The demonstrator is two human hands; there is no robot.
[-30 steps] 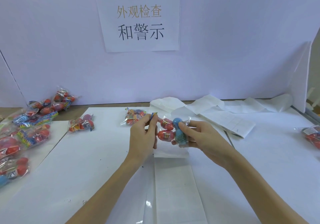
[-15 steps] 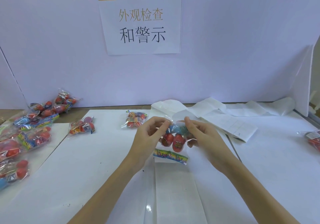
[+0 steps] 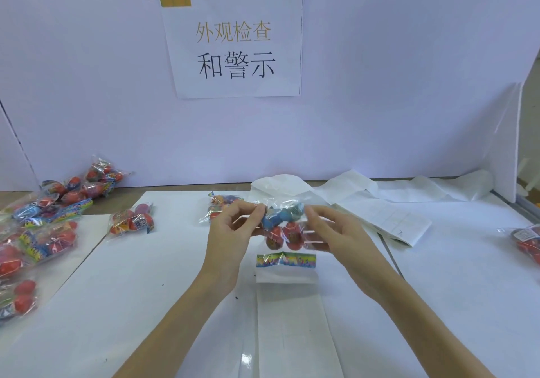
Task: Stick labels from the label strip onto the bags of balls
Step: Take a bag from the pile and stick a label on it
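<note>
I hold a clear bag of balls (image 3: 285, 228) above the table's middle, with a blue ball on top, two red balls below and a colourful header strip hanging at the bottom. My left hand (image 3: 230, 231) pinches the bag's upper left edge. My right hand (image 3: 330, 231) pinches its upper right edge. The white label strip (image 3: 388, 220) lies crumpled and folded behind and to the right of my hands, with printed labels showing on its flat end.
Several bags of balls (image 3: 38, 225) are heaped at the left edge, one bag (image 3: 133, 221) lies alone left of centre, another (image 3: 219, 202) sits behind my left hand, and one (image 3: 526, 240) is at the right edge. White paper sheets (image 3: 146, 290) cover the table.
The bag was turned from lying sideways between my hands to hanging down with its header at the bottom. Both hands now pinch its top edge, spread a little wider.
</note>
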